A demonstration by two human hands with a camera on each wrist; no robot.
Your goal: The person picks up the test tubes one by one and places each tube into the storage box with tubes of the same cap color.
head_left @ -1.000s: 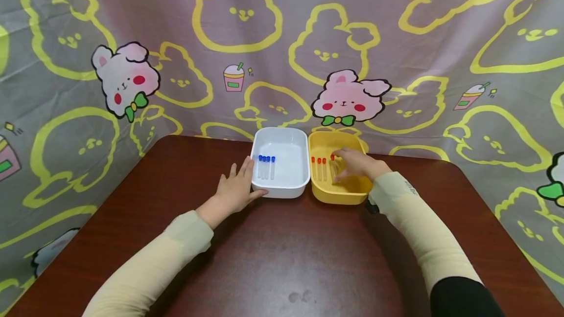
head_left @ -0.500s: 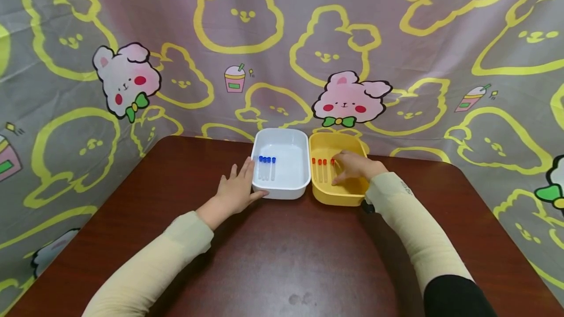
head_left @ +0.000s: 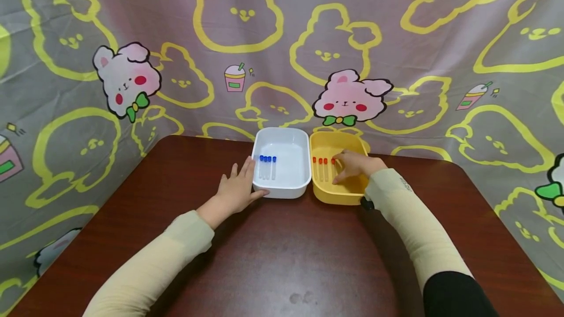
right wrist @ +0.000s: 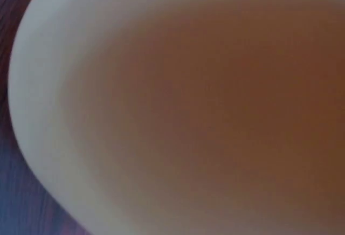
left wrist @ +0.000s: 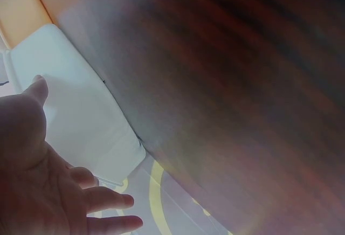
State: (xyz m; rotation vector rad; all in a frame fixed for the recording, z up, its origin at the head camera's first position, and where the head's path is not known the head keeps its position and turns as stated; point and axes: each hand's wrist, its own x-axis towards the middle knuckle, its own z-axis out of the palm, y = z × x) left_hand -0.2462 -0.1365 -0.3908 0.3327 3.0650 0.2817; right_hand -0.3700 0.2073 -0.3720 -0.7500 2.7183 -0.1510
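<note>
In the head view my left hand [head_left: 236,191], fingers spread, rests against the left side and near corner of a white plastic basin [head_left: 282,192]. Several clear tubes with blue caps [head_left: 268,159] lie side by side inside it. My right hand [head_left: 354,165] reaches into the yellow basin [head_left: 337,198], thumb and fingers at the two ends of a red-capped tube [head_left: 333,161]. Just left of that one, 3 more red-capped tubes [head_left: 320,170] lie in a row on the basin floor. The left wrist view shows the left hand [left wrist: 48,175] beside the white basin's wall [left wrist: 81,100].
Both basins stand edge to edge at the back of a dark brown table [head_left: 282,248], close to a patterned curtain [head_left: 273,38]. A pale blurred surface [right wrist: 38,111] fills most of the right wrist view.
My right hand has lowered the red-capped tube slightly, and it now lies level with the others in the row. The left hand has stayed against the white basin.
</note>
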